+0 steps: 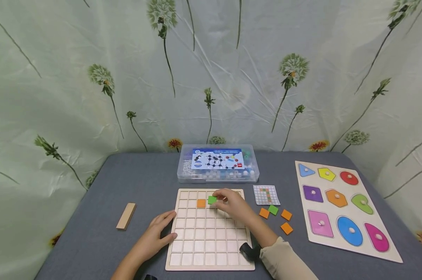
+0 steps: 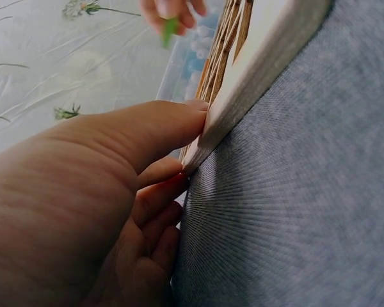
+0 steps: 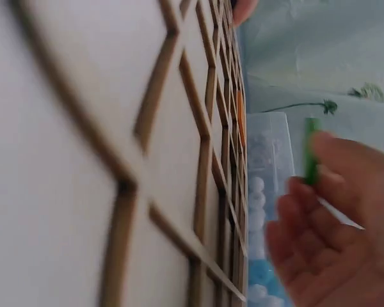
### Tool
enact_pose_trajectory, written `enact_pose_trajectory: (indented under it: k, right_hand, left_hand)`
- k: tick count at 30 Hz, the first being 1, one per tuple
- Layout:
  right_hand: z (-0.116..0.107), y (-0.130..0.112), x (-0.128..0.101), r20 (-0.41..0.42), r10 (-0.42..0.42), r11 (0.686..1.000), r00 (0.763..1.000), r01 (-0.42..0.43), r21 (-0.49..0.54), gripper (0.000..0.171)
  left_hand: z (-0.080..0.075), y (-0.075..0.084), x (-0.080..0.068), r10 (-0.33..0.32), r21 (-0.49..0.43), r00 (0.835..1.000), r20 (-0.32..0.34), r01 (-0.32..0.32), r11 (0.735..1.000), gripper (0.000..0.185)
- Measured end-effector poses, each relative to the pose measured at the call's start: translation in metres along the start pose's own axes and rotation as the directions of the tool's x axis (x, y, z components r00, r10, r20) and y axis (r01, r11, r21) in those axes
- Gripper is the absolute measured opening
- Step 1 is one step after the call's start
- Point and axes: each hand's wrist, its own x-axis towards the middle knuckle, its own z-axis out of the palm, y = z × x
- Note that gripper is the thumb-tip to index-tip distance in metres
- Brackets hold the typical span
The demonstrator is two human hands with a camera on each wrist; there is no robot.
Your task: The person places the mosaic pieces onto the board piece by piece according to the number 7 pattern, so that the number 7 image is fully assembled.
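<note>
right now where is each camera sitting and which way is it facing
head: above, looking forward and down at the grid board; both hands show, left hand, right hand.
left wrist: low at the board's left edge, facing along it; left fingers fill it.
right wrist: just above the board, facing the clear box; right fingers show.
shared: all three show the green tile.

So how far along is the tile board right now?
One orange tile already sits in the grid board. The right hand pinches a green tile over the next cell, while the left hand steadies the board's edge. Four loose tiles wait beside the pattern card.
</note>
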Motion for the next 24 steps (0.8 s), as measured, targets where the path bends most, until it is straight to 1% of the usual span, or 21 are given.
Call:
enact_pose_trajectory:
  k: [3,6,10,12,16,19,24]
  right_hand:
    - [0.006,0.01,0.003,0.012,0.008,1.0,1.0,-0.008,-0.029,0.023]
    - [0.01,0.017,0.005,0.016,-0.001,0.998,1.0,0.002,-0.057,0.02]
    - [0.013,0.022,0.007,0.029,-0.027,0.996,0.999,0.03,-0.09,0.021]
    - [0.014,0.023,0.007,0.036,-0.027,0.995,0.999,0.03,-0.1,0.024]
    - [0.014,0.024,0.007,0.04,-0.001,0.997,0.999,0.005,-0.082,0.026]
    - [0.014,0.024,0.007,0.036,0.013,0.998,0.999,-0.01,-0.066,0.022]
    - [0.012,0.022,0.007,0.047,0.0,0.997,0.999,0.004,-0.079,0.019]
  left_hand:
    - [0.0,0.001,0.0,0.008,0.006,1.0,-0.006,-0.008,1.0,0.062]
    - [0.0,0.002,0.001,-0.001,0.008,1.0,-0.004,0.001,1.0,0.061]
    - [0.0,0.002,0.001,-0.012,0.007,1.0,-0.002,0.012,1.0,0.061]
    - [0.0,0.002,0.001,-0.009,0.008,1.0,-0.002,0.009,1.0,0.061]
    - [0.001,0.002,0.001,-0.006,0.015,1.0,-0.008,0.006,1.0,0.061]
    - [0.002,0.002,0.001,-0.007,0.02,1.0,-0.016,0.008,1.0,0.061]
    - [0.002,0.002,0.001,-0.003,0.026,1.0,-0.025,0.004,1.0,0.061]
